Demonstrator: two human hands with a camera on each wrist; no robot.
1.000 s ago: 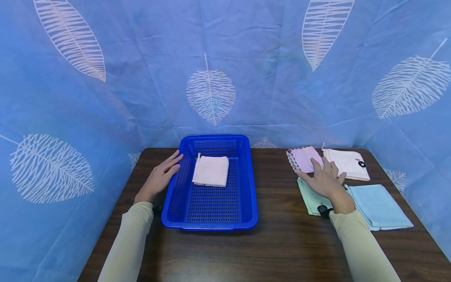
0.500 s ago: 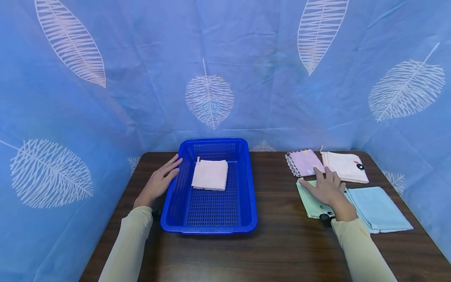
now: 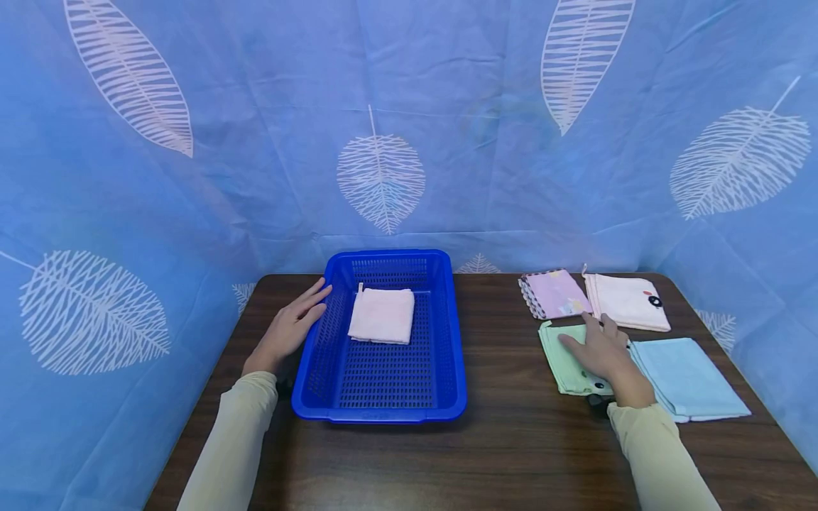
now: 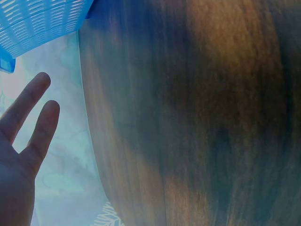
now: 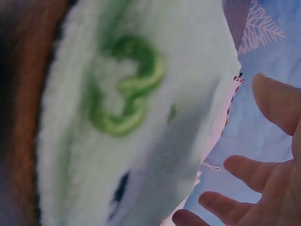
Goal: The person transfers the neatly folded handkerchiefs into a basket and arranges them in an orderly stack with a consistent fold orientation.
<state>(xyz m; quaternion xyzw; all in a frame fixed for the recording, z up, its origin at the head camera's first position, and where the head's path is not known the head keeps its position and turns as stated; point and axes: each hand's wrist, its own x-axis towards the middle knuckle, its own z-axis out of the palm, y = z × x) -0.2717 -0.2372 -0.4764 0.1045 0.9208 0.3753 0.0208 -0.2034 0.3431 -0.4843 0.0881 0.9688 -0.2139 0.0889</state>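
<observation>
In the head view my left hand [image 3: 285, 332] is at the left rim of a blue plastic basket [image 3: 461, 355], its fingers straight along the side. A folded pale pink towel [image 3: 382, 316] lies inside the basket. My right hand [image 3: 602, 351] hovers low over the right part of a folded green towel [image 3: 565, 362], hiding some of it. In the right wrist view, its fingers [image 5: 251, 172] are spread and hold nothing, beside the towel's white patch with a green curl [image 5: 127, 89]. In the left wrist view two left fingers [image 4: 43, 134] stand apart below the basket [image 4: 42, 21].
Behind the right hand lie a purple towel [image 3: 554, 292] with a checked edge and a white towel [image 3: 629, 301] with a dark round mark. A light blue towel [image 3: 693, 376] is on its right. The brown table [image 3: 511, 440] meets a blue leaf-print cloth [image 3: 473, 177] at the back.
My right hand has drawn back from the purple towel and shifted slightly right over the green one, uncovering more of both. The left hand stays at the basket. The head view has tilted slightly.
</observation>
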